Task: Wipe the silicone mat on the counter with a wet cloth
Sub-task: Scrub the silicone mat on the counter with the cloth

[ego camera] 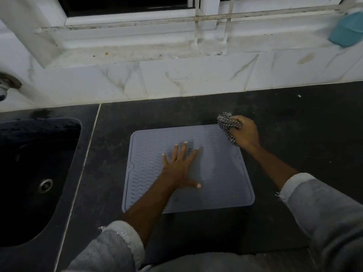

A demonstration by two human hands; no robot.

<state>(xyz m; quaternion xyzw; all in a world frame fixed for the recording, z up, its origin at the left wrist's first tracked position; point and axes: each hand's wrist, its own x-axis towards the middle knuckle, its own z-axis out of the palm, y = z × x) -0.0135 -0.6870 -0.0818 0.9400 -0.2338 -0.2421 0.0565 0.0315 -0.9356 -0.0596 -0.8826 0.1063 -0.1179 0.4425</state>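
While the left hand (179, 165) lies flat with fingers spread on the grey silicone mat (222, 173), pressing it down, the right hand (243, 132) grips a bunched checked cloth (227, 124) at the mat's far right corner. The mat has a ribbed chevron texture and a raised rim and lies flat on the dark stone counter (294, 118). A black sink (29, 173) with a metal drain (45, 185) is set in the counter to the left. White marble-look tiles (186, 77) back the counter below a stained window sill (137, 52). A teal container (345, 30), blurred, is at top right.
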